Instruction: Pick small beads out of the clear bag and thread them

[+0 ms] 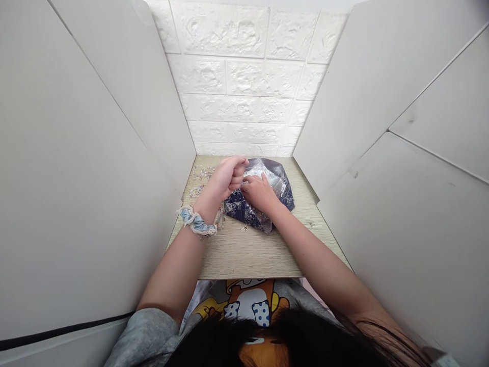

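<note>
A dark blue patterned pouch (282,196) with a silvery, shiny lining lies crumpled on the pale wooden table (248,250). My left hand (227,178) is curled closed just above the pouch's left edge; what it pinches is too small to make out. A blue fabric scrunchie (195,222) sits on that wrist. My right hand (260,192) rests on the pouch with its fingers bent, pressing on the fabric right beside the left hand.
Clear beaded strands (200,172) lie on the table left of the hands, and tiny loose bits (244,228) sit near the pouch. White panels wall in the narrow table on both sides; a white brick-textured wall (244,76) closes the back.
</note>
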Demonstrator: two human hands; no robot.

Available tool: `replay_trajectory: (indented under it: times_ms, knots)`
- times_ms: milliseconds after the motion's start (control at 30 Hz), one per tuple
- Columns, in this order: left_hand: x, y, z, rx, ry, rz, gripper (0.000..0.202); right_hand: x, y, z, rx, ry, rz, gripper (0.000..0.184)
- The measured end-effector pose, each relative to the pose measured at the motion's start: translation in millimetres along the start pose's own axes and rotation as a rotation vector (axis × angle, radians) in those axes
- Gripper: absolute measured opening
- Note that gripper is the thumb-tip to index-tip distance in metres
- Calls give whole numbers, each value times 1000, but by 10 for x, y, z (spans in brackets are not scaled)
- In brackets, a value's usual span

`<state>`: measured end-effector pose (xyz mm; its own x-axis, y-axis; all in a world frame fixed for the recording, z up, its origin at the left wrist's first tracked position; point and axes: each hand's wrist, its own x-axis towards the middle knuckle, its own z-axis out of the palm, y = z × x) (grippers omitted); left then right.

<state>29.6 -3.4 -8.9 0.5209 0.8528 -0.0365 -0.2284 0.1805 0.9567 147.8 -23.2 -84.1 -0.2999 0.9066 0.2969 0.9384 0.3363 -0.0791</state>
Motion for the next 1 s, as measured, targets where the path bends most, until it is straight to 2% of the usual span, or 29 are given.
replay_trajectory:
  times_ms: [333, 433, 533, 633, 733, 800, 900, 1000]
  knots:
    - [-7, -22, 50, 241, 55, 57, 9, -23, -65, -63, 73, -125, 33, 27]
    - [25, -45, 36, 253, 85, 40, 8, -28, -68, -53, 76, -95, 17, 26]
    - [45, -61, 22, 263, 106, 26, 8, -40, -42, -80, 149, -13, 64, 21]
    - [34, -54, 25, 296, 90, -7, 8, -50, 26, -168, 442, 135, 201, 15]
    - [10, -39, 47, 338, 77, -19, 7, -58, 99, -269, 981, 327, 398, 14]
    - [-2, -39, 64, 376, 83, -12, 8, -64, 125, -313, 1373, 410, 486, 17]
    - [-12, -50, 86, 429, 77, 26, 14, -75, 118, -339, 1775, 432, 507, 19]
    - [-18, -57, 102, 457, 51, 74, 19, -80, 85, -331, 1958, 382, 476, 17]
